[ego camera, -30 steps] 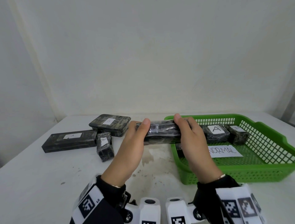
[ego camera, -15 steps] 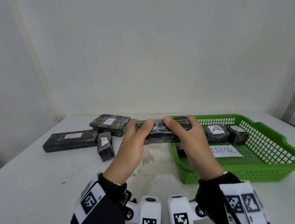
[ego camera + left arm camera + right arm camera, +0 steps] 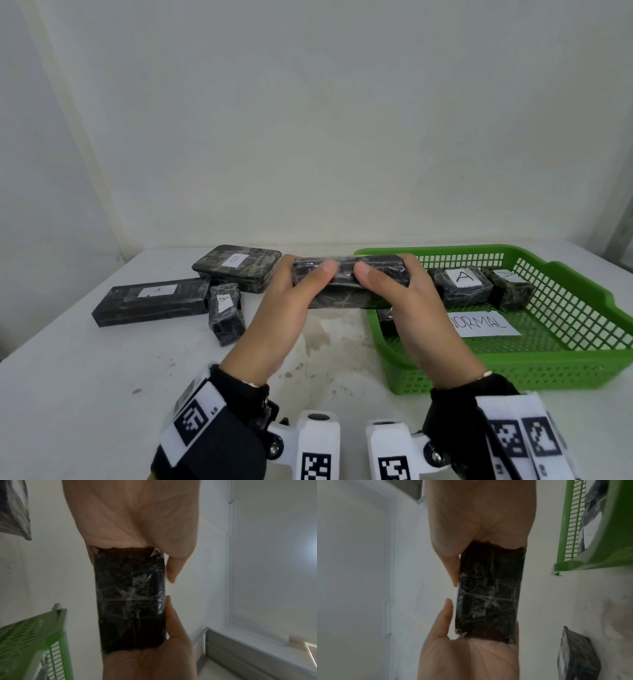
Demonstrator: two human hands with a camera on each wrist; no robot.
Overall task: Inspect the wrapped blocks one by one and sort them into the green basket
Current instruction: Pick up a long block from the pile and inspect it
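Two hands share one block (image 3: 346, 286): the left hand (image 3: 284, 318) cups its left end and the right hand (image 3: 414, 318) its right end, thumbs lying close together along the near face and palms pressed against the end faces, as both wrist views show. It hangs level in the air, above the bench (image 3: 102, 377) and just outside the left rim of the basket (image 3: 513, 370).

Its wrap looks glossy and crinkled, so my guess is that a turn for inspection could let it slide out of an end-to-end squeeze, the more so if one hand lets go.

Carried across too low, it may catch the basket's rim or knock the blocks already inside, near the far wall.

Three more blocks (image 3: 154, 303) lie toward the bench's far left corner, touching one another; a careless reach could shove them.
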